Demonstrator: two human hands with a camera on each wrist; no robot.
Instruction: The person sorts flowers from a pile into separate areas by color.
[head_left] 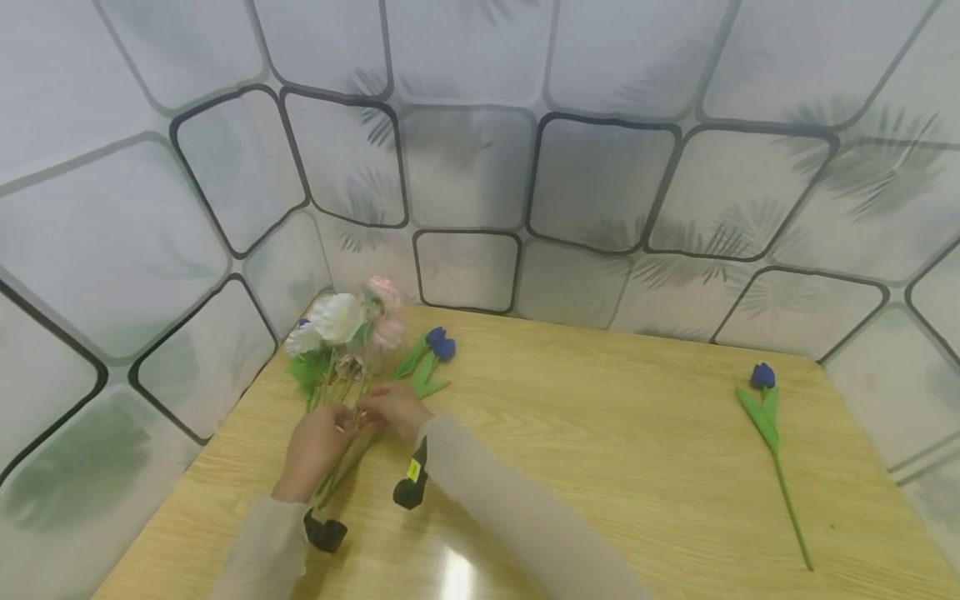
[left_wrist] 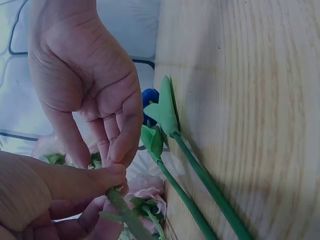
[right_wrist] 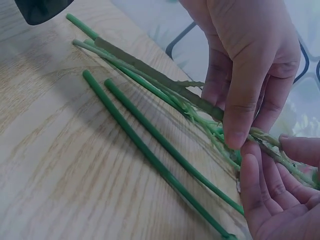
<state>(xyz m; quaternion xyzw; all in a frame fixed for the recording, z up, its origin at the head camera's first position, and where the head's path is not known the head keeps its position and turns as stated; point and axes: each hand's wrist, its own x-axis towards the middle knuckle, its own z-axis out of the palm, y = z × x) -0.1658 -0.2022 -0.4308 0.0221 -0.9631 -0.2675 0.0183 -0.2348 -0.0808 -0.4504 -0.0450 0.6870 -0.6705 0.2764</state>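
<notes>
Artificial flowers (head_left: 350,364) stood bunched in both hands, their white blossoms (head_left: 335,318) and pink blossoms (head_left: 387,332) beyond the fingers and their stems (right_wrist: 160,78) trailing back past the left hand (head_left: 315,442) toward the person. That hand's thumb and fingers were clamped on a brownish stem; the right hand (head_left: 397,408), just beside it, had its thumb and fingers closed round thinner stems. Two blue tulips (head_left: 442,346) lay on the wood-grain bench (head_left: 600,433) just beyond the right hand, their green stems passing beneath it. Well apart, far to the right hand's right, a single blue tulip (head_left: 763,423) lay with its stem pointing toward the person.
</notes>
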